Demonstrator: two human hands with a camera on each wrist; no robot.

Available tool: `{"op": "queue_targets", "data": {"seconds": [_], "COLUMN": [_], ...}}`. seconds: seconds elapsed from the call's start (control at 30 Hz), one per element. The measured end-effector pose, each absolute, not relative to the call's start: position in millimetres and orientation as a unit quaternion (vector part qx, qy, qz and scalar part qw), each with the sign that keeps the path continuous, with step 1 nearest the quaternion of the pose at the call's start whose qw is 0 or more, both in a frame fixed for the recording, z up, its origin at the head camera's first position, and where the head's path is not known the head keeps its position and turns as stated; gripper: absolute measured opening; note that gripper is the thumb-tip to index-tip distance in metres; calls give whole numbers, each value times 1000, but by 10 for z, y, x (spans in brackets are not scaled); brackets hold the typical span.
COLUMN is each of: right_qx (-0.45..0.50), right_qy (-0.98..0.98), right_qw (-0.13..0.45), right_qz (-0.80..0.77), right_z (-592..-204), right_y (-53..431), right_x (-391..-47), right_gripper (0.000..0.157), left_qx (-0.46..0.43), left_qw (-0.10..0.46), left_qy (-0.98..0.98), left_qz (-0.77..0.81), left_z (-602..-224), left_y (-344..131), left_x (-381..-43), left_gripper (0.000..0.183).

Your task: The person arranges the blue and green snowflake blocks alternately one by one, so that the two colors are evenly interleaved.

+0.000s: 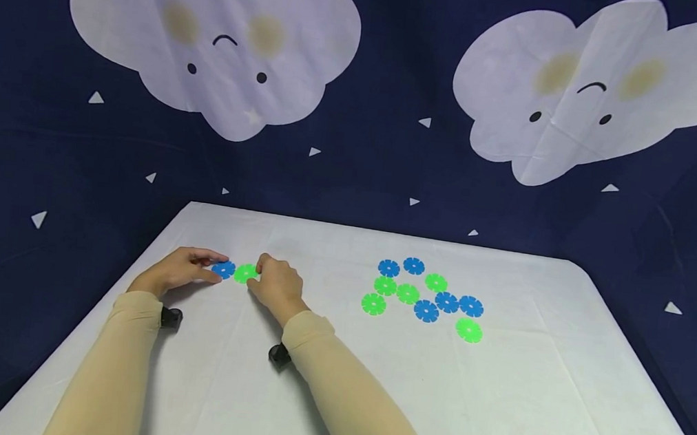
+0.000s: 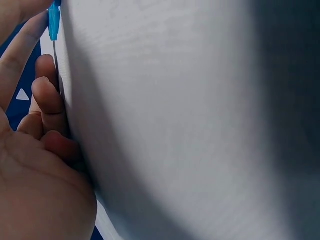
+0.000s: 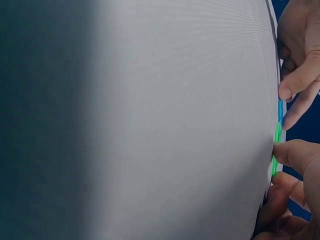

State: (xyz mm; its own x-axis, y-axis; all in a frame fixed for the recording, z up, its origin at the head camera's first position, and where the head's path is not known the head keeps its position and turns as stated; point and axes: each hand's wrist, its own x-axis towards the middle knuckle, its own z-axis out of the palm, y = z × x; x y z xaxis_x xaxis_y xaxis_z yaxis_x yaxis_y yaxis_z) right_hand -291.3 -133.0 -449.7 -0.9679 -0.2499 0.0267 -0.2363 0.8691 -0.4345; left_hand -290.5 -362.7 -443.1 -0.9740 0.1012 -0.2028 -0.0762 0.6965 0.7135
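Observation:
At the left of the white table, my left hand (image 1: pixel 178 270) pinches a blue notched plastic disc (image 1: pixel 223 270) between thumb and fingertips. Right beside it lies a green notched disc (image 1: pixel 245 273), whose right edge my right hand (image 1: pixel 279 286) holds between thumb and index finger. Both discs lie flat, their facing edges close together. The right wrist view shows them edge-on, the blue disc (image 3: pixel 280 111) above the green disc (image 3: pixel 275 150) in a line along the tabletop. Only a thin blue disc edge (image 2: pixel 54 22) shows in the left wrist view.
Several more discs, blue (image 1: pixel 426 311) and green (image 1: pixel 407 294), lie loosely grouped right of centre on the white table (image 1: pixel 325 340). Behind the table's back edge hangs a dark blue cloth (image 1: pixel 383 179) with clouds. A small black camera sits on each wrist.

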Motion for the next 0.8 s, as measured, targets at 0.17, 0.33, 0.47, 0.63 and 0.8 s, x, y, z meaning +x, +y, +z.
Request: {"op": "queue_targets", "data": {"seconds": [0.17,0.33,0.47,0.63,0.8], "right_qx": [-130,-137,-142,-147,-147], "right_qy": [967,967,967,968,969], "right_qw": [15,16,18,28,33], "right_qz": [-218,-215,-212,-202,-196], "right_z": [-4498,-4483,-4484,-4485,-4472], "right_y": [-1331,-1322,-1324,-1319,-1308], "right_x": [-2905,-2889,-2888,-2892,-2898], "right_gripper": [25,26,26,28,30], "left_qx": [6,7,5,3,7], "left_qw": [110,106,108,110,104], "left_qy": [915,914,913,913,913], "left_qz": [389,391,393,393,394], "left_z": [-4420,-4417,-4423,-4429,-4425], "left_y": [-3612,-3609,-3608,-3606,-3611], "left_x": [-2900,-2887,-2884,-2881,-2882], "left_gripper": [61,61,62,62,62]}}
